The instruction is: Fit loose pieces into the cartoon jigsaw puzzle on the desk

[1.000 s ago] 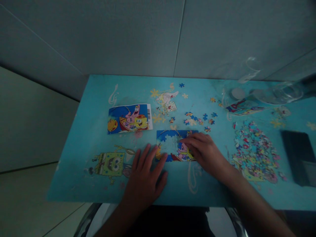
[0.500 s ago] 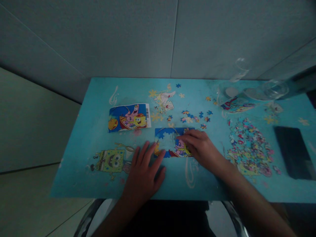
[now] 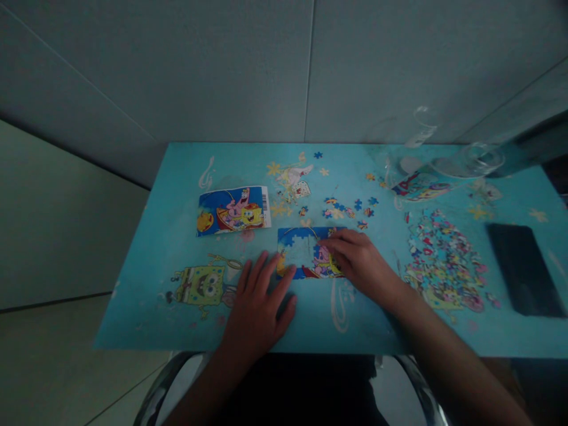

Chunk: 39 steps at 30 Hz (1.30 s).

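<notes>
A partly assembled jigsaw puzzle (image 3: 293,232) lies in front of me, with an open gap in its middle. My left hand (image 3: 261,307) rests flat, fingers spread, its fingertips at the puzzle's lower left edge. Over the puzzle's right part, my right hand (image 3: 355,254) has thumb and forefinger pinched on a small blue puzzle piece at the gap's upper right edge; the fingers mostly hide it. Left of the puzzle is a picture card (image 3: 233,210) showing cartoon figures in a boat. Several loose puzzle pieces (image 3: 339,208) are scattered just beyond the puzzle.
A big heap of mixed puzzle pieces (image 3: 446,260) spreads on the right, beside a dark flat tablet-like object (image 3: 526,269). Behind the heap are a clear plastic bag (image 3: 421,184) and a transparent container (image 3: 483,158). The blue printed table (image 3: 146,296) meets a grey wall (image 3: 231,77).
My right fingertips have shifted slightly at the gap's upper right edge, where blue now shows. My left hand stays in place. The whole view has moved a little.
</notes>
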Tool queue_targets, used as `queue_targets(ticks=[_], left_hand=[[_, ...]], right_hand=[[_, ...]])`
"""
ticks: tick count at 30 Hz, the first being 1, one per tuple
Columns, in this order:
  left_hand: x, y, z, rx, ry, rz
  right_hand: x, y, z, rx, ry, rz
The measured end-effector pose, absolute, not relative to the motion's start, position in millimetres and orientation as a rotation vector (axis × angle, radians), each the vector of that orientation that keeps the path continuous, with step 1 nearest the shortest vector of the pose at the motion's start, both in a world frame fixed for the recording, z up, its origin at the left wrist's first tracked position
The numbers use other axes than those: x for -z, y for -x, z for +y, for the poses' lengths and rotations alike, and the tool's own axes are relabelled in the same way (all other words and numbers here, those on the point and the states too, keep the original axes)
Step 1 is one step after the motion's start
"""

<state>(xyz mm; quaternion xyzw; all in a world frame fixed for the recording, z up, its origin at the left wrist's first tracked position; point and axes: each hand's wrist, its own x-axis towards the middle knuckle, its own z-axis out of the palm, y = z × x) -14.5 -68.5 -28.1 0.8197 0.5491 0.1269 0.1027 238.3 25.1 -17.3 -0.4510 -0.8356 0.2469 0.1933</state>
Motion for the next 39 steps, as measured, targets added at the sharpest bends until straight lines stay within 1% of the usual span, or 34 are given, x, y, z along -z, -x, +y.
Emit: queue_targets(ticks=[15, 39], left_hand=[[26.7, 14.2, -68.1, -0.378, -2.428, 1.614], [28.0, 14.3, -68.4, -0.371, -2.432, 1.621]], right_hand=[[15.8, -235.1, 23.0, -0.624, 1.266, -2.366], [21.3, -237.1, 25.5, -0.646, 1.236, -2.382]])
